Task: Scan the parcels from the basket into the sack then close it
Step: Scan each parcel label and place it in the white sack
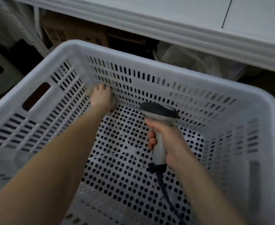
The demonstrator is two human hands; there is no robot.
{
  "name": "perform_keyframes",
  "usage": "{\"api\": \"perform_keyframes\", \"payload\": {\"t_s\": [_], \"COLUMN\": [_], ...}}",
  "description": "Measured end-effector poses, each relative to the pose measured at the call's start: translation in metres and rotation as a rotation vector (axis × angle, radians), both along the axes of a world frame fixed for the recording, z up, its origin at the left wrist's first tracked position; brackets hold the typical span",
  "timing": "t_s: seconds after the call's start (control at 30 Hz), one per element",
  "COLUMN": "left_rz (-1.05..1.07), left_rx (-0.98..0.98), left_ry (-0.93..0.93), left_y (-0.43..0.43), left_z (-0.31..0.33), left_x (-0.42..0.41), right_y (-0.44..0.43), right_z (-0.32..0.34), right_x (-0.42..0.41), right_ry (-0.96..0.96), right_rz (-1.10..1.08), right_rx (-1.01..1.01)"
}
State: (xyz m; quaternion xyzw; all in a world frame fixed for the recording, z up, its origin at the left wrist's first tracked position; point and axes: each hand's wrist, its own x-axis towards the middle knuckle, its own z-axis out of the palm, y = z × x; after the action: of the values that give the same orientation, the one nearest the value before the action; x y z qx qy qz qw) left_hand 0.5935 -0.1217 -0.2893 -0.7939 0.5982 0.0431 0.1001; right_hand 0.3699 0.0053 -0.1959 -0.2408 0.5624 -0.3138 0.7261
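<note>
left hand (102,98) is gripping a small, likely soft, light parcel (114,103) in the basket (149,67) corner; right hand (165,140) is clasping the scanner (159,111).

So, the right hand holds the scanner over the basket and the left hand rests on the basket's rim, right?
No. In the head view the left hand reaches inside the basket, at its far left corner, not on the rim. The right hand does hold the scanner over the basket.
</note>
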Motion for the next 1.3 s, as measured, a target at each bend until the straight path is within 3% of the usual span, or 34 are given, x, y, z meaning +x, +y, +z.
{"api": "perform_keyframes", "payload": {"t_s": [0.17, 0.3, 0.5, 0.73, 0.97, 1.17, 1.23, 1.3], "left_rz": [-0.153, -0.303, -0.536, -0.926, -1.233, -1.31, -1.103, -0.687], "left_rx": [-0.006, -0.166, -0.508, -0.961, -1.168, -1.055, -0.967, -0.74], "left_ry": [-0.229, 0.021, 0.35, 0.348, 0.362, 0.428, 0.546, 0.841], "left_y": [0.03, 0.059, 0.128, 0.244, 0.332, 0.365, 0.37, 0.374], "left_z": [0.006, 0.046, 0.165, 0.299, 0.332, 0.319, 0.319, 0.329], "left_x": [-0.005, -0.02, -0.073, -0.167, -0.283, -0.342, -0.348, -0.351], "right_y": [0.009, 0.023, 0.077, 0.169, 0.247, 0.28, 0.289, 0.299], "right_z": [0.007, 0.038, 0.119, 0.221, 0.265, 0.251, 0.245, 0.243], "right_x": [-0.001, -0.005, -0.039, -0.112, -0.201, -0.258, -0.274, -0.29], "right_ry": [-0.033, -0.06, -0.104, -0.085, -0.083, 0.044, 0.081, 0.101], "right_rz": [-0.04, -0.137, -0.277, -0.522, -0.7, -0.793, -0.824, -0.826], "right_rx": [0.028, 0.023, -0.144, -0.364, -0.489, -0.499, -0.508, -0.542]}}
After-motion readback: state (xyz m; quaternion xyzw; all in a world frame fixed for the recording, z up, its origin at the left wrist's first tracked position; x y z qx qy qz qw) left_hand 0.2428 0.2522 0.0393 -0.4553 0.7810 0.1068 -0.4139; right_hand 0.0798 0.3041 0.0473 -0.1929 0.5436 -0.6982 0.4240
